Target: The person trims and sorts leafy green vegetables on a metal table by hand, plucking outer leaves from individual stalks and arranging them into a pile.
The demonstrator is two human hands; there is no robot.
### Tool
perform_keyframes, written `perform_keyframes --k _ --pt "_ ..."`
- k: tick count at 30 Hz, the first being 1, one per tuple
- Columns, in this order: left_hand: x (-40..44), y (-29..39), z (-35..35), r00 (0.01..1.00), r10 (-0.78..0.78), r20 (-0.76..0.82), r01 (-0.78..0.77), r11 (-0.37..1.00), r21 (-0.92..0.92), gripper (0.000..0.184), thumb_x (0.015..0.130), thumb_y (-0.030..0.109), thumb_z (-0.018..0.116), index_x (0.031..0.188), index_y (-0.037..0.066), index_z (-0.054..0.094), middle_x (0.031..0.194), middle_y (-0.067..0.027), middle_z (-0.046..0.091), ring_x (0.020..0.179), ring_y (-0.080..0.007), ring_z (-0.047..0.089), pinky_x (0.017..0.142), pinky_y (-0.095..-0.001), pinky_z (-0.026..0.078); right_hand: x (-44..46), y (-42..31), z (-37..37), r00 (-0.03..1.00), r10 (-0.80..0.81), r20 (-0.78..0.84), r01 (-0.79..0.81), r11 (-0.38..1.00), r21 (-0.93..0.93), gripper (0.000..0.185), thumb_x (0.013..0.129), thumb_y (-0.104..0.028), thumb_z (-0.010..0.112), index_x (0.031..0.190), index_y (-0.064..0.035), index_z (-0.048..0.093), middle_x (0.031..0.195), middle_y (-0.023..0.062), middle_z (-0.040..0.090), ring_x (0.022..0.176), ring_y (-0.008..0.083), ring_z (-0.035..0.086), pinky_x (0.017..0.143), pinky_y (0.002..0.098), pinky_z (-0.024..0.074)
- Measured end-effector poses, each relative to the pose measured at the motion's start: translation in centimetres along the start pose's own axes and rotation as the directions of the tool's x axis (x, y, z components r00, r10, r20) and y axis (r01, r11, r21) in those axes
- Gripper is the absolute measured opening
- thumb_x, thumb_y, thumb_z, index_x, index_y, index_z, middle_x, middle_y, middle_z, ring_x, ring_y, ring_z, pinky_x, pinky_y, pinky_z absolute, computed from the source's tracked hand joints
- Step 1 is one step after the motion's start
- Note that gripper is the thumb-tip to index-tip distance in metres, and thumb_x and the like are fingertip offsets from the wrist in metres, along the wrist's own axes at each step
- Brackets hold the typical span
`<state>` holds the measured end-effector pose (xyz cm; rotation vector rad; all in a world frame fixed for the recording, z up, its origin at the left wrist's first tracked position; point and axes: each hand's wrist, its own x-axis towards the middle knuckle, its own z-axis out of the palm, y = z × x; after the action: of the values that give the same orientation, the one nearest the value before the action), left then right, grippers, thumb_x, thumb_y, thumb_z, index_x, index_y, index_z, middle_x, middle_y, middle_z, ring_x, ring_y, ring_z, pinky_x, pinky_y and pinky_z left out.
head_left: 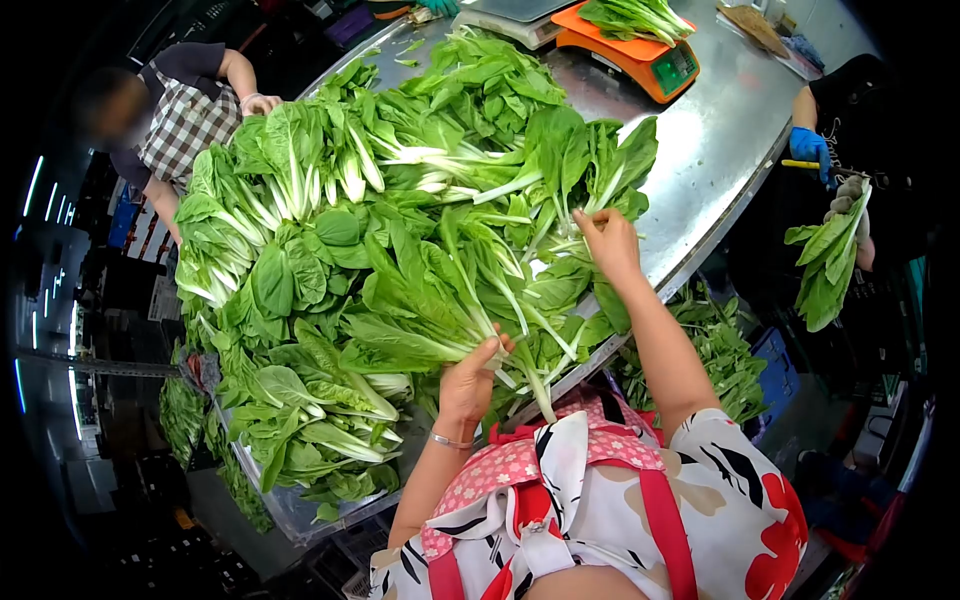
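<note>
My left hand (468,385) is closed round the white stem ends of a bunch of leafy greens (420,290), whose leaves fan out to the upper left. Farther up and to the right, my right hand (612,245) pinches the base of another leafy green (625,165) at the edge of the pile. Both hands are over a large heap of the same long-leafed, white-stemmed greens (300,260) that covers much of the metal table (715,150). Some loose stems lie between my two hands.
An orange scale (625,50) at the back bears more greens. Across the table a person in a checked apron (190,125) touches the heap. At right, another person's blue-gloved hand (810,150) is near a yellow-handled tool. Below the table edge lie more leaves (715,350).
</note>
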<state>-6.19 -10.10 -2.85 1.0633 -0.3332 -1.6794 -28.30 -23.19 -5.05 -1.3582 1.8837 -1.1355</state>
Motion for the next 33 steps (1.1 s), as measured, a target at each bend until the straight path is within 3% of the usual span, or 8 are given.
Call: perform_keyframes --k 2,6,9,12,24,28,30,33 --pt "-0.1 0.0 0.1 1.000 0.013 0.009 -0.013 1.000 0.007 0.030 0.078 0.004 0.060 0.107 0.002 0.051 0.100 -0.0086 0.057 0.090 -0.0204 0.056 0.085 -0.0395 0.044 1.6 0.4 -0.3 0.993 0.110 0.052 -0.090 0.949 -0.302 0.050 0.071 -0.043 0.065 0.073 0.0058 0.055 0.069 0.0184 0.060 0.064 0.0309 0.058 0.057 0.0377 0.0460" --pt "-0.5 -0.3 -0.7 0.997 0.064 0.053 -0.062 0.997 -0.034 0.030 0.078 0.003 0.059 0.107 -0.001 0.051 0.096 -0.0090 0.059 0.092 -0.0223 0.055 0.088 -0.0389 0.041 3.1 2.0 0.0 0.984 0.167 0.058 -0.140 0.936 -0.324 0.048 0.065 -0.042 0.070 0.073 0.0025 0.056 0.069 0.0198 0.060 0.061 0.0292 0.059 0.056 0.0389 0.0467" --pt "-1.1 1.0 -0.5 0.993 0.071 0.098 -0.065 0.996 -0.067 0.031 0.080 0.005 0.056 0.109 -0.002 0.050 0.095 -0.0102 0.060 0.095 -0.0244 0.054 0.093 -0.0385 0.037 2.2 1.8 -0.5 0.921 0.372 0.115 -0.389 0.858 0.336 0.032 0.073 -0.025 0.066 0.074 0.0033 0.052 0.057 0.0100 0.053 0.050 0.0174 0.056 0.040 0.0277 0.0412" --pt "-1.2 1.7 -0.3 0.988 0.077 0.135 -0.065 0.994 -0.091 0.034 0.082 0.009 0.054 0.113 -0.004 0.047 0.097 -0.0119 0.059 0.099 -0.0263 0.053 0.097 -0.0387 0.032 -0.4 -0.6 -1.3 0.985 0.169 0.037 -0.159 0.802 0.575 0.028 0.077 -0.021 0.063 0.081 0.0042 0.050 0.064 0.0104 0.054 0.057 0.0172 0.059 0.039 0.0263 0.0413" --pt "0.1 1.2 0.1 0.995 0.093 0.046 -0.087 0.989 -0.123 0.030 0.079 0.003 0.056 0.107 -0.001 0.048 0.099 -0.0096 0.055 0.093 -0.0195 0.054 0.093 -0.0376 0.039 -6.4 -1.4 0.0 0.801 0.103 0.590 -0.554 0.499 0.666 0.021 0.081 -0.019 0.061 0.087 -0.0008 0.052 0.076 0.0065 0.057 0.062 0.0142 0.056 0.049 0.0266 0.0440" --pt "-0.2 2.0 1.8 0.979 0.200 0.042 -0.190 0.967 -0.172 0.029 0.080 0.004 0.056 0.107 0.000 0.048 0.095 -0.0094 0.056 0.092 -0.0210 0.054 0.092 -0.0367 0.039 -7.1 -2.2 0.0 0.859 0.086 0.505 -0.410 0.707 0.576 0.023 0.080 -0.021 0.062 0.078 -0.0007 0.052 0.068 0.0050 0.055 0.060 0.0114 0.054 0.049 0.0254 0.0421" --pt "0.1 2.0 1.9 0.981 0.173 0.084 -0.158 0.974 -0.160 0.028 0.080 0.005 0.056 0.106 -0.001 0.049 0.096 -0.0090 0.056 0.093 -0.0215 0.054 0.094 -0.0356 0.037 -7.1 -1.3 0.4 0.964 -0.034 0.264 -0.057 0.942 0.331 0.028 0.077 -0.023 0.063 0.070 0.0013 0.051 0.060 0.0051 0.052 0.055 0.0103 0.046 0.048 0.0257 0.0370" --pt "0.3 1.4 2.6 0.979 0.130 0.156 -0.110 0.985 -0.130 0.028 0.080 0.004 0.055 0.108 0.001 0.050 0.103 -0.0064 0.055 0.099 -0.0213 0.054 0.091 -0.0336 0.036 -7.0 -3.0 -0.4 0.965 -0.079 0.249 -0.027 0.919 0.393 0.030 0.075 -0.023 0.064 0.068 0.0025 0.050 0.057 0.0048 0.049 0.053 0.0103 0.042 0.048 0.0267 0.0340"
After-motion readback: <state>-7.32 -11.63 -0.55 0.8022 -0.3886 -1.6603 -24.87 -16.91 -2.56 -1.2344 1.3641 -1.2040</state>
